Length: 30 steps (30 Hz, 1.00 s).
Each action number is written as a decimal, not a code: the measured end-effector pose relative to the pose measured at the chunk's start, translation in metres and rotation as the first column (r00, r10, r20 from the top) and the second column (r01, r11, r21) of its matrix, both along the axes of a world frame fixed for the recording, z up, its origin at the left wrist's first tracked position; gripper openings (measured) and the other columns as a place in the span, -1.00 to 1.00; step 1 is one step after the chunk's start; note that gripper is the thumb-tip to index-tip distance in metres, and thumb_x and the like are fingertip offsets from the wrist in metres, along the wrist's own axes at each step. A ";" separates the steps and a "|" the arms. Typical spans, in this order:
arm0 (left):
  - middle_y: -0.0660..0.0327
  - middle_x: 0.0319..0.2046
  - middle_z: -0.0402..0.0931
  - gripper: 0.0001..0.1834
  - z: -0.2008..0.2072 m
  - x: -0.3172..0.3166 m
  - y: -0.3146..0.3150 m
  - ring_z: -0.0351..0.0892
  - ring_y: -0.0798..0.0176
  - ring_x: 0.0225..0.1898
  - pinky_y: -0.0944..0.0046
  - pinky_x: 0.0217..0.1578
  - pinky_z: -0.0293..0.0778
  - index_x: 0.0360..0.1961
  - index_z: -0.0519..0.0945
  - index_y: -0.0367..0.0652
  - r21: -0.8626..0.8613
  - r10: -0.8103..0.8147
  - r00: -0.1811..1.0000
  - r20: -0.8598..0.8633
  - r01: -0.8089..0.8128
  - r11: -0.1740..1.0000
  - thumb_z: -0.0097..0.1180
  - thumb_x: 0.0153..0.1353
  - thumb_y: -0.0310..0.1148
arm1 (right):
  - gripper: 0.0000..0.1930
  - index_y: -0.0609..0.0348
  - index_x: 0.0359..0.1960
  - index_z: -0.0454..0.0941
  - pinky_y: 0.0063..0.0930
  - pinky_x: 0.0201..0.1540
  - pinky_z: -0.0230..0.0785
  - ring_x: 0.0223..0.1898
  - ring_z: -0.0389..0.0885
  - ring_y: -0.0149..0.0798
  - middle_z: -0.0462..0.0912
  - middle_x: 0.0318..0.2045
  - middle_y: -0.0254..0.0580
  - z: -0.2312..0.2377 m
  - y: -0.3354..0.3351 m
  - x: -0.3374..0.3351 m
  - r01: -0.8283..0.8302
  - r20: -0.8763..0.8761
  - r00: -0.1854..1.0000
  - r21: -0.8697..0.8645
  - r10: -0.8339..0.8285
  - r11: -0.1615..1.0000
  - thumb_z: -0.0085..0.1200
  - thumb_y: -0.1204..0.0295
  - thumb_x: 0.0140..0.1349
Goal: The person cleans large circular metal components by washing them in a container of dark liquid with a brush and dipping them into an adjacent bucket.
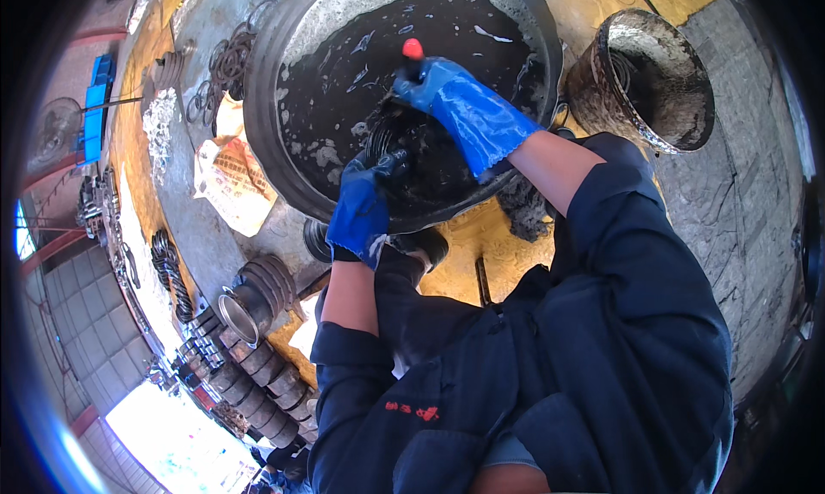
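We seem to be scrubbing: our left hand (368,172) pinches dark rings (379,141), our right hand (426,83) grips a red-tipped tool (412,49). Next probably calls for turning them.

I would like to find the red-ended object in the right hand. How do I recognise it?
Start at the wide, round, dark basin holding black liquid. Over it, the blue-gloved right hand grips a dark object with a rounded, bright red end. That red end sets it apart from the thin black rings at the blue-gloved left hand.
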<state>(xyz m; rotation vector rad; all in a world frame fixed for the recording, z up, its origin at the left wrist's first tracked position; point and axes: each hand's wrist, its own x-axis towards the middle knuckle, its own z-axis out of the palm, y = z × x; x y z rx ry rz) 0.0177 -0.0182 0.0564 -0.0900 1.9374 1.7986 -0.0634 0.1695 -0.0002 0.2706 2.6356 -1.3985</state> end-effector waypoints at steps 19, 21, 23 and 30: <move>0.16 -0.25 0.66 -0.72 -0.030 -0.015 -0.003 0.63 0.29 -0.23 0.33 -0.13 0.53 -0.01 0.58 -0.32 0.218 0.156 0.899 0.409 -0.263 0.940 0.13 0.25 -0.49 | -0.48 0.13 -0.02 0.59 -0.28 0.08 0.43 -0.02 0.65 -0.06 0.68 -0.11 0.03 -0.015 0.019 0.000 0.135 0.122 0.983 0.001 -0.134 0.991 0.15 0.02 0.09; 0.15 -0.24 0.66 -0.72 -0.034 -0.014 -0.006 0.63 0.27 -0.20 0.31 -0.10 0.53 0.00 0.57 -0.33 0.183 0.172 0.905 0.389 -0.259 0.949 0.10 0.26 -0.50 | -0.51 0.15 -0.05 0.59 -0.31 0.06 0.44 -0.05 0.66 -0.12 0.69 -0.11 -0.01 -0.023 0.016 -0.011 0.176 0.075 0.983 -0.133 -0.168 0.975 0.13 0.05 0.10; 0.13 -0.23 0.66 -0.71 -0.039 -0.019 0.047 0.63 0.24 -0.17 0.28 -0.07 0.54 0.01 0.56 -0.34 0.173 0.071 0.938 0.338 -0.137 0.975 0.08 0.27 -0.52 | -0.52 0.14 -0.07 0.59 -0.32 0.05 0.46 -0.07 0.67 -0.15 0.69 -0.13 -0.01 -0.081 0.081 -0.044 0.338 -0.009 0.937 -0.215 -0.348 0.916 0.15 0.05 0.09; 0.14 -0.24 0.65 -0.68 -0.036 -0.014 0.015 0.62 0.30 -0.22 0.33 -0.17 0.54 0.02 0.55 -0.32 0.146 0.112 0.943 0.312 -0.164 0.975 0.16 0.25 -0.46 | -0.60 0.13 -0.21 0.65 -0.35 -0.07 0.49 -0.26 0.66 -0.27 0.72 -0.30 -0.14 -0.021 0.049 -0.024 0.218 0.025 0.975 0.062 -0.219 0.974 0.18 0.06 0.11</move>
